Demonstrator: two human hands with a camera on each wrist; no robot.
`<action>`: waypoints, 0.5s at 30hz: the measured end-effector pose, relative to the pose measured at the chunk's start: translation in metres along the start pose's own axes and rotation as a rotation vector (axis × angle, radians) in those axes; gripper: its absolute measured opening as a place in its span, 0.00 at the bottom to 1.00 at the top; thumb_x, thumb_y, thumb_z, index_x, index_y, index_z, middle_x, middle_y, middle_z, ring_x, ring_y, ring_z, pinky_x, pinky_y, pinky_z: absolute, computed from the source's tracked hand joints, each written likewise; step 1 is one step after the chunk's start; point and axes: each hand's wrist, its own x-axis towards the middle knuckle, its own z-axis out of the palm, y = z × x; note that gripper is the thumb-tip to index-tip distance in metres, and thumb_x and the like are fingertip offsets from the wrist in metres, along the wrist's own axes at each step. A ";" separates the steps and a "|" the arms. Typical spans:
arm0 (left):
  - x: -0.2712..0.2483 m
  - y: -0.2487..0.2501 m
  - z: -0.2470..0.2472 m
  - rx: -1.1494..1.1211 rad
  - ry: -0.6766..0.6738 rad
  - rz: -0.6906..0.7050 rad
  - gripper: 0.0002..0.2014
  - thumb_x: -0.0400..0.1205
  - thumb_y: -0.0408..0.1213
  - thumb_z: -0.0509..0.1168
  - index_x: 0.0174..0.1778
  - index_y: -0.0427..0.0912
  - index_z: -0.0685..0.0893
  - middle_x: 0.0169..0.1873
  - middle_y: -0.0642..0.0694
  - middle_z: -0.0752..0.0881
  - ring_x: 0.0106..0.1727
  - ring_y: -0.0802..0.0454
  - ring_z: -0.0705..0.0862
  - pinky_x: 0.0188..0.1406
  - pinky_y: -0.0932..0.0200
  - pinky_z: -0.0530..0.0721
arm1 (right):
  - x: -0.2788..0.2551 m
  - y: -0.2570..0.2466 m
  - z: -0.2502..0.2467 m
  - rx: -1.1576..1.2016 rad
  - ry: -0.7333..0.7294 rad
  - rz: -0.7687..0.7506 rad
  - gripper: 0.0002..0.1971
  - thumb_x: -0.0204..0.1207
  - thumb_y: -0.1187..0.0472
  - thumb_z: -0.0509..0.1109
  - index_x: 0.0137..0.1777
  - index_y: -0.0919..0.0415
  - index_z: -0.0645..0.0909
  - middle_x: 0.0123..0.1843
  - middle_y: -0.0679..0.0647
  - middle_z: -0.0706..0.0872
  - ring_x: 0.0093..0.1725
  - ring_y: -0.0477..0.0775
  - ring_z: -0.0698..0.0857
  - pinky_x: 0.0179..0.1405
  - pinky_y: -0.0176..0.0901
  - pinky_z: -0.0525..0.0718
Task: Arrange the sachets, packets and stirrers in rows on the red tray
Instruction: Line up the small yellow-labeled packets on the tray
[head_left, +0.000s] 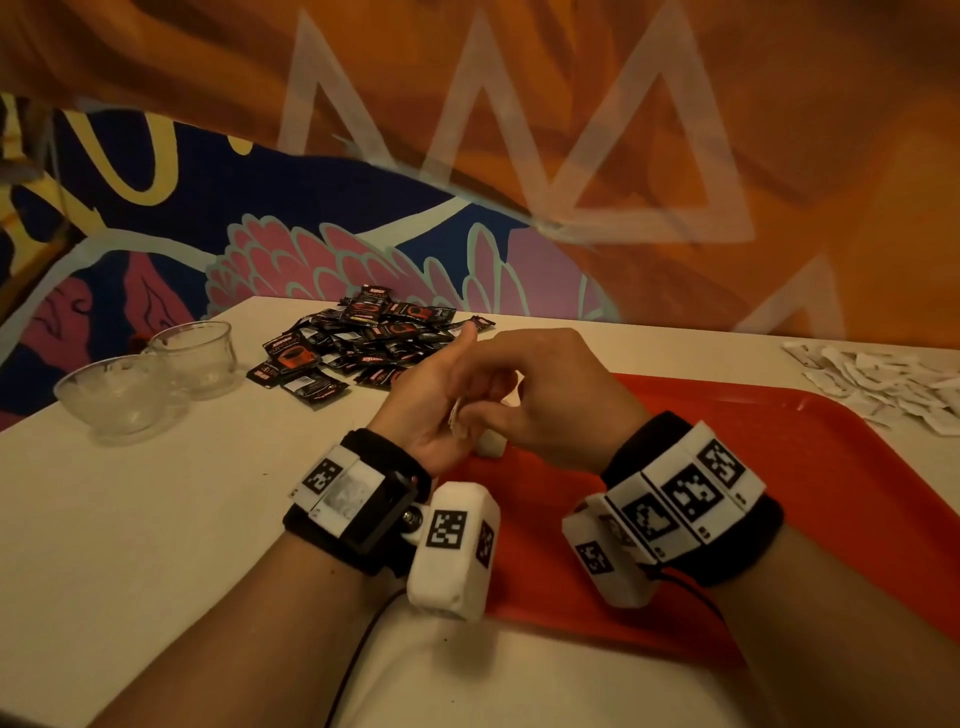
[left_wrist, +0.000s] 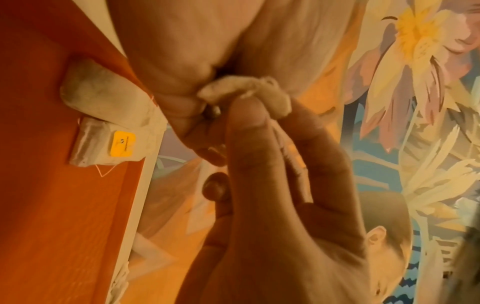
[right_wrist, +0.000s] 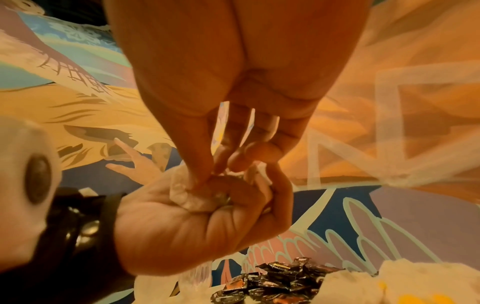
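My two hands meet over the left end of the red tray (head_left: 727, 467). My left hand (head_left: 457, 395) lies palm up and grips a small bunch of white sachets (right_wrist: 187, 195), which also shows above my thumb in the left wrist view (left_wrist: 246, 90). My right hand (head_left: 498, 410) pinches into that bunch with thumb and fingertips (right_wrist: 205, 174). Two white tea-bag sachets (left_wrist: 103, 96) lie end to end on the tray near its edge, one with a yellow tag (left_wrist: 122, 144). Part of one sachet (head_left: 491, 444) shows below my hands.
A heap of black coffee sachets (head_left: 363, 343) lies on the white table (head_left: 156, 519) behind my hands. Two glass cups (head_left: 197, 358) (head_left: 122, 395) stand at the left. A pile of white sachets (head_left: 883, 384) lies beyond the tray's right corner. A painted wall closes the back.
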 end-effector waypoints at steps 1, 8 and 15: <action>-0.001 0.000 0.001 0.001 -0.010 -0.005 0.22 0.79 0.51 0.64 0.62 0.38 0.83 0.41 0.45 0.86 0.46 0.54 0.88 0.42 0.62 0.89 | 0.000 0.001 0.000 -0.005 0.007 -0.015 0.09 0.70 0.61 0.81 0.47 0.49 0.88 0.39 0.40 0.84 0.41 0.39 0.80 0.45 0.39 0.81; -0.002 0.005 -0.001 0.004 0.060 0.040 0.28 0.86 0.52 0.61 0.79 0.40 0.75 0.56 0.41 0.85 0.62 0.47 0.85 0.64 0.54 0.83 | 0.000 0.008 -0.002 0.174 0.136 -0.001 0.05 0.71 0.61 0.81 0.40 0.51 0.87 0.51 0.46 0.87 0.47 0.45 0.83 0.45 0.31 0.79; 0.002 0.013 -0.010 0.114 0.206 0.131 0.23 0.78 0.56 0.69 0.53 0.37 0.82 0.43 0.43 0.81 0.36 0.54 0.81 0.23 0.66 0.81 | 0.003 0.020 -0.008 0.584 0.284 0.230 0.10 0.75 0.69 0.76 0.40 0.53 0.82 0.34 0.44 0.87 0.36 0.41 0.86 0.36 0.37 0.82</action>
